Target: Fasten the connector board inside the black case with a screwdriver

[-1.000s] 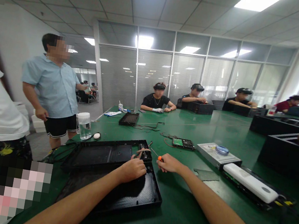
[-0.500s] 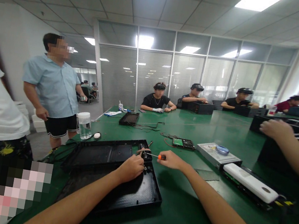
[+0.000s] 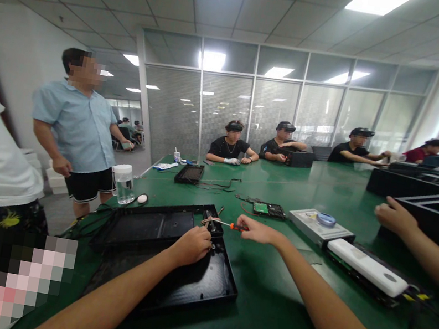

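A black plastic panel (image 3: 199, 287) lies on the green table (image 3: 263, 306) in front of me, with a second black panel (image 3: 150, 226) behind it. My left hand (image 3: 192, 245) is closed on a small part with bundled wires (image 3: 210, 222) at the panel's far edge. My right hand (image 3: 259, 231) grips a thin screwdriver with an orange handle (image 3: 237, 227). Its shaft lies nearly level and points left at the wire bundle.
A clear jar (image 3: 123, 184) and a white mouse (image 3: 142, 199) sit to the left. A circuit board (image 3: 268, 210), a grey drive (image 3: 320, 227) and a white device (image 3: 366, 266) lie to the right. A neighbour's hand (image 3: 396, 216) reaches by a black case (image 3: 437, 223). Several people sit at the far end; one stands at left.
My right hand has risen slightly and levelled the screwdriver toward the wire bundle. The neighbour's arm on the right has swung down toward the table. My left hand has hardly moved.
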Demonstrator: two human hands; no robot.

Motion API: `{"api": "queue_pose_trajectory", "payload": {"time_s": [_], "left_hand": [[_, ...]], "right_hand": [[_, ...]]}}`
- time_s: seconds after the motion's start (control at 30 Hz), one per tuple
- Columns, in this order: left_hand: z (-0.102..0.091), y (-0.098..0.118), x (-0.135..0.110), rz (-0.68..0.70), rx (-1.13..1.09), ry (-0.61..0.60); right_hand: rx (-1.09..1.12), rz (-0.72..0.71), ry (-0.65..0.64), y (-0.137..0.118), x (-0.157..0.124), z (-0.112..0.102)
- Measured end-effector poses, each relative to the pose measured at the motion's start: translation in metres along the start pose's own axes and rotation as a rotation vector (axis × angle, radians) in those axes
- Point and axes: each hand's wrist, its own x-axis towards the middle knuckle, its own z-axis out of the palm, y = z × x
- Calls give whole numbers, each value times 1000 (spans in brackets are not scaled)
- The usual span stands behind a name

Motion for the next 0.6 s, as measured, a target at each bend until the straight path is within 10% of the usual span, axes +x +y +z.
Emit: {"api": "queue_pose_trajectory", "payload": {"time_s": [0.17,0.37,0.6], "left_hand": [[-2,-9,-3,25,-128,-8],[-1,-16,-5,47,-201,-22],[1,-15,-4,13,-246,3]], "right_hand": [[196,10,-121,-15,-9,-18],[-23,-139,78,-28,-8,-18],[-296,-184,-12,-38,-12,-15]]}}
